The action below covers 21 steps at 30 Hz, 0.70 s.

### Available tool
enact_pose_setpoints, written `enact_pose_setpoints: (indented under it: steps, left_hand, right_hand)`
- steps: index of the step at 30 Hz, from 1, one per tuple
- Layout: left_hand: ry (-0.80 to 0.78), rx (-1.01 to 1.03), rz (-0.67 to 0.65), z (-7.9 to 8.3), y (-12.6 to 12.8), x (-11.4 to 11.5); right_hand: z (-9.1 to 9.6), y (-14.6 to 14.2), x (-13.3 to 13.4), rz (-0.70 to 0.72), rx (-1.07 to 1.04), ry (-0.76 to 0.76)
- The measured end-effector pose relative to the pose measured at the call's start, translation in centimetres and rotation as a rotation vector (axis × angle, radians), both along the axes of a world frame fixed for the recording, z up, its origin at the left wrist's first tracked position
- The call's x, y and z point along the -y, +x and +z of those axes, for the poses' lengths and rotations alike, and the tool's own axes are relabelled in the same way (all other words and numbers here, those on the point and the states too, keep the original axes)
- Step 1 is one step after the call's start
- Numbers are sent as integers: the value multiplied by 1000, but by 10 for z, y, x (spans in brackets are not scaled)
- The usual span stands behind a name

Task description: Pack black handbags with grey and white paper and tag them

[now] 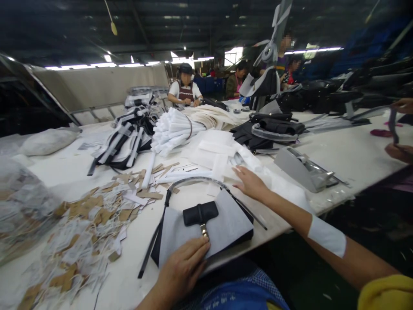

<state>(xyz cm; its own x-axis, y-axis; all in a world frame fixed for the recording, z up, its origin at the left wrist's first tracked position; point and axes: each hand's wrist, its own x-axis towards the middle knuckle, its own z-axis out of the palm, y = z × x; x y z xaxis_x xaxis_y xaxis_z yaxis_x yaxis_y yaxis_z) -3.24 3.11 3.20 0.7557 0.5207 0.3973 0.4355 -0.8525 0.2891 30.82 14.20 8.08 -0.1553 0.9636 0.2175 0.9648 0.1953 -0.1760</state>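
Observation:
A small black handbag lies flat at the table's near edge, its front covered by grey-white wrapping and a black flap clasp on top. My left hand rests on the bag's near edge, fingers curled down by the metal clasp tip. My right hand lies further out, fingers stretched flat on white paper sheets just beyond the bag's strap. A white patch sits on my right forearm.
A heap of brown and white paper tags spreads at left. A bundle of white rolls, striped bags, black bags and a grey tape dispenser lie beyond. Other people work at the far end and at right.

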Motion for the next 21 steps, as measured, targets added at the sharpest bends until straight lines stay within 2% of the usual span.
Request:
enact_pose_setpoints:
  steps: [2,4,7,9,11,13,15,17,21]
  left_hand:
    - [-22,6,-4,-1,0,0]
    - [-46,15,-6,-2,0,1]
    - [-74,33,-2,0,0,2]
    - [-81,34,-4,1,0,2]
    - [-80,28,-6,3,0,2]
    - [-82,18,-5,3,0,2]
    - [-97,-2,3,1,-1,4]
    - [-125,-30,36,-2,-2,6]
    - [-167,-57,73,-8,-3,11]
  right_hand:
    - [-16,29,-7,-61,37,-46]
    - [-25,46,-7,-57,42,-84]
    - [-14,44,4,-37,15,-8]
    - [6,22,17,32,-46,137]
    - [26,-13,36,150,-113,231]
    - [34,-53,56,305,-111,189]
    - [27,-88,75,463,-60,115]
    - [10,-111,90,546,5,13]
    - [-21,-122,103,584,45,-112]
